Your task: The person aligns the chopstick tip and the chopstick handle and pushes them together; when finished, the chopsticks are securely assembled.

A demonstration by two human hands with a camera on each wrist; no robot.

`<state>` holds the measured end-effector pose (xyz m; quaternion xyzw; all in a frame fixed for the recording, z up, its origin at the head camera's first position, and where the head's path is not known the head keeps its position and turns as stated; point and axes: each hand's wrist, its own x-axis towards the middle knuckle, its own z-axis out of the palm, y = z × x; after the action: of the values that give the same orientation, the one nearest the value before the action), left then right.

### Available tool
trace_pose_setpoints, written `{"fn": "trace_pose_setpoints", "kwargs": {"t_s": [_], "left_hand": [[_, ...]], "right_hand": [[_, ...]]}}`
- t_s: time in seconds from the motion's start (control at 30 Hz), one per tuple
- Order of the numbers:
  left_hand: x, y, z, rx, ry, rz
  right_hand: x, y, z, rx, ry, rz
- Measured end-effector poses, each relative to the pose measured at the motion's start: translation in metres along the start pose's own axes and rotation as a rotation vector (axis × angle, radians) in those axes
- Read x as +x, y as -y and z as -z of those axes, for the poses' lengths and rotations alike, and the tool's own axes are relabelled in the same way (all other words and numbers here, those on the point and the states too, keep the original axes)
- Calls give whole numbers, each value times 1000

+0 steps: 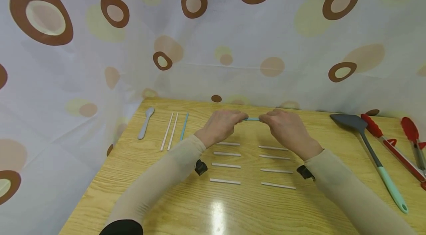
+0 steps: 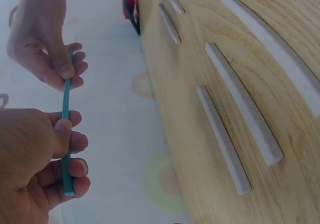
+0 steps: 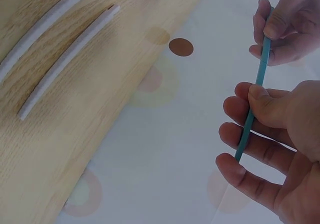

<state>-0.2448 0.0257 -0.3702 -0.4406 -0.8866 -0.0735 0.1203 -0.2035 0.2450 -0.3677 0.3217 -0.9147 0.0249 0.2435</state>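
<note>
A thin blue stick (image 1: 252, 119) is held level above the far part of the table, a hand at each end. My left hand (image 1: 220, 126) pinches its left part between thumb and fingers, and my right hand (image 1: 288, 131) pinches the right part. In the left wrist view the blue stick (image 2: 65, 104) spans the gap between the hands in one line. A faint line crosses the stick (image 3: 261, 73) in the right wrist view. Below the hands, short white sticks lie in two columns, among them a left one (image 1: 225, 181) and a right one (image 1: 278, 185).
On the wooden table (image 1: 186, 205), left of my hands, lie a grey spoon (image 1: 145, 124), two long white sticks (image 1: 167, 131) and another blue stick (image 1: 184, 126). To the right lie a spatula (image 1: 369, 146) and red-tipped tongs (image 1: 396, 150). Patterned cloth (image 1: 206, 42) hangs behind.
</note>
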Motion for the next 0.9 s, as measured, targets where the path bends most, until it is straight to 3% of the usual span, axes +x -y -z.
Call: {"fn": "trace_pose_setpoints", "kwargs": {"t_s": [0.47, 0.9], "left_hand": [[-2, 2, -5, 36, 7, -10], [-5, 3, 0, 84, 15, 61]], "right_hand": [[-2, 1, -8, -14, -25, 18], [1, -1, -8, 6, -54, 18]]}}
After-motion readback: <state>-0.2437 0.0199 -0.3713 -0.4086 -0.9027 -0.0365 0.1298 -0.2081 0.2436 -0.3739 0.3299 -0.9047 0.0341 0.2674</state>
